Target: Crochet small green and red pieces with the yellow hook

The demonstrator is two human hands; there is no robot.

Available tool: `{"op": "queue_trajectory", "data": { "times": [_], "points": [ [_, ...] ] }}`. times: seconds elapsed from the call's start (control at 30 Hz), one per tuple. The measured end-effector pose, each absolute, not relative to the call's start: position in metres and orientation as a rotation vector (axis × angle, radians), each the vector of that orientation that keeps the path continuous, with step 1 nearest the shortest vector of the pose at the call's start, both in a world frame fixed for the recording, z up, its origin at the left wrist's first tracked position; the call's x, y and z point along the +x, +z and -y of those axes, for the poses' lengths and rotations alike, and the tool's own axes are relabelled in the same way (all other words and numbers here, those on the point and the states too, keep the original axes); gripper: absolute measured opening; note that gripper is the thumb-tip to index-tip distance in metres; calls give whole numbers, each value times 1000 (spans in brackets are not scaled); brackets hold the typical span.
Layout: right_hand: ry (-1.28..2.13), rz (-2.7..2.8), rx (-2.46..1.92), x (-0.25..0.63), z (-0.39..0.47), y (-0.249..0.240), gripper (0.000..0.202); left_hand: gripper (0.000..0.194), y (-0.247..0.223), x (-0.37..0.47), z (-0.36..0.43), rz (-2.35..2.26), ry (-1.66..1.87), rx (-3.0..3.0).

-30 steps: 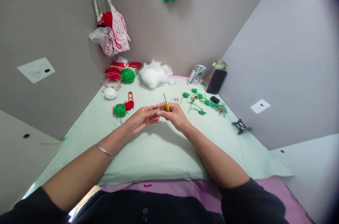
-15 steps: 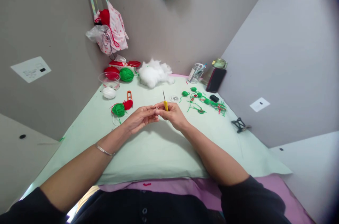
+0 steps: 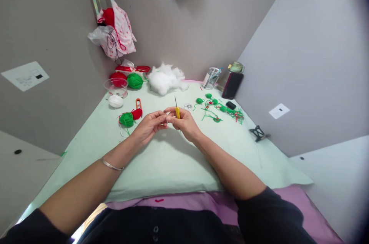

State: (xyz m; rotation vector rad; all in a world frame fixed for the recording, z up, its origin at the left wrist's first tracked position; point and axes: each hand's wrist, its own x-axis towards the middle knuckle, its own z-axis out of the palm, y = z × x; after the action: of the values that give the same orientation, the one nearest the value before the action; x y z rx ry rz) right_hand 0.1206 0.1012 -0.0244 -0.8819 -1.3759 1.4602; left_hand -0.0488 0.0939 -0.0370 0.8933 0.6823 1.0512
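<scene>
Above the pale green cloth, my right hand (image 3: 184,123) is closed on a yellow-handled crochet hook (image 3: 177,113), whose thin metal shaft points up and away. My left hand (image 3: 151,124) meets it fingertip to fingertip, its thumb and fingers pinched together. Something small and pale is between the fingertips, too small to make out. Left of my hands lie a small green yarn ball (image 3: 126,120), a red yarn piece (image 3: 137,113) and an orange-handled tool (image 3: 138,103). To the right are small green crocheted pieces (image 3: 199,100) with loose green and red threads.
White stuffing (image 3: 165,78) lies at the back middle. A clear tub (image 3: 115,89), white ball (image 3: 115,101) and larger green ball (image 3: 135,81) stand back left. A pen cup (image 3: 211,78), phone (image 3: 233,86) and black stand (image 3: 259,133) are on the right.
The whole view has shifted slightly, so things appear a little further left. My hands remain together with the hook in the right one, and the left fingers have curled slightly.
</scene>
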Motion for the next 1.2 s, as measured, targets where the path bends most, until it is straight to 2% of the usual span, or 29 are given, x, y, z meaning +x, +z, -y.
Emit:
{"op": "queue_trajectory", "data": {
  "times": [0.33, 0.83, 1.2],
  "points": [
    [1410, 1301, -916, 122, -104, -27, 38, 27, -35, -48, -92, -701, 1076, 885],
    [1609, 1514, -737, 127, -101, -18, 51, 24, -31, -57, -95, -634, 847, 834],
    [1370, 1563, -805, 127, -109, -35, 39, 14, -42, -51, -97, -674, 933, 759]
  ]
}}
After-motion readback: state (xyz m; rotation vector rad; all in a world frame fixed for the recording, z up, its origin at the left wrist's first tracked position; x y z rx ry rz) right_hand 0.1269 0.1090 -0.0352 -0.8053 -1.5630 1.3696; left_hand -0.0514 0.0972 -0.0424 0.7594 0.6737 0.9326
